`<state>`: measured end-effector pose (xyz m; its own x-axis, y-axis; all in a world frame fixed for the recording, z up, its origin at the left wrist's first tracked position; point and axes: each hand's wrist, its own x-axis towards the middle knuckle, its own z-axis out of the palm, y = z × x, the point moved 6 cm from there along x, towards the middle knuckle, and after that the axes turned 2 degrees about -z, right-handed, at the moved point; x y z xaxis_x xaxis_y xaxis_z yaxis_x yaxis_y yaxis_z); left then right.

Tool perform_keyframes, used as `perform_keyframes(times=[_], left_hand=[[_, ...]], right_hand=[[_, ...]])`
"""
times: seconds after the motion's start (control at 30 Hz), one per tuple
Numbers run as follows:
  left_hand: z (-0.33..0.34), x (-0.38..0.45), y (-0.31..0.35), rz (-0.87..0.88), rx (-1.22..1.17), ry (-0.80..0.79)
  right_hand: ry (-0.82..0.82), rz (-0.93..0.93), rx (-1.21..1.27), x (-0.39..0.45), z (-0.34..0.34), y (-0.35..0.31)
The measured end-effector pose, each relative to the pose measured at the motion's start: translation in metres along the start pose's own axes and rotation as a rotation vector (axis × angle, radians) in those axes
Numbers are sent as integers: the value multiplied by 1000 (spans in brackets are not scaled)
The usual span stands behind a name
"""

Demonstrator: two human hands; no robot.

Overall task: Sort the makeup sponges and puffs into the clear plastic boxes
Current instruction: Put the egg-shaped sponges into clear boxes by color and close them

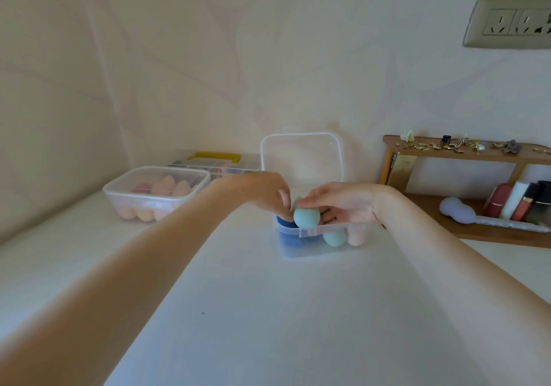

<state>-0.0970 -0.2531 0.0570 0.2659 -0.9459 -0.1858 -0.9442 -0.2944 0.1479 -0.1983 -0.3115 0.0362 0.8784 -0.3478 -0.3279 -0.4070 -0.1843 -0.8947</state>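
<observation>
A clear plastic box point(316, 250) stands open mid-table, its lid point(301, 156) upright behind it. Inside lie dark blue sponges point(287, 238), a teal sponge point(334, 238) and a peach sponge point(356, 236). Above its front rim my right hand point(343, 203) holds a teal egg-shaped sponge point(306, 218) by its top. My left hand point(262, 191) pinches a pale sponge point(296, 202) just behind it, fingertips nearly touching the right hand's. A second clear box point(125, 199) at the left holds several pink and peach sponges point(170, 187).
Behind the left box lies a clear organizer case with a yellow handle point(214, 158). A wooden shelf point(453, 227) at the right carries lipsticks, a lilac puff-like item point(457, 210) and small trinkets on top. A wall socket point(507, 21) is at upper right.
</observation>
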Motion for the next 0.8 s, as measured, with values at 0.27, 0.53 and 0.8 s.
perform_keyframes(times=[0.27, 0.53, 0.8], left_hand=[[8, 10, 17, 11, 159, -26], [12, 13, 14, -54, 113, 151], [14, 19, 11, -73, 3, -9]], right_hand=[[104, 90, -253, 7, 2, 0], [160, 101, -602, 14, 15, -7], [19, 145, -591, 24, 6, -6]])
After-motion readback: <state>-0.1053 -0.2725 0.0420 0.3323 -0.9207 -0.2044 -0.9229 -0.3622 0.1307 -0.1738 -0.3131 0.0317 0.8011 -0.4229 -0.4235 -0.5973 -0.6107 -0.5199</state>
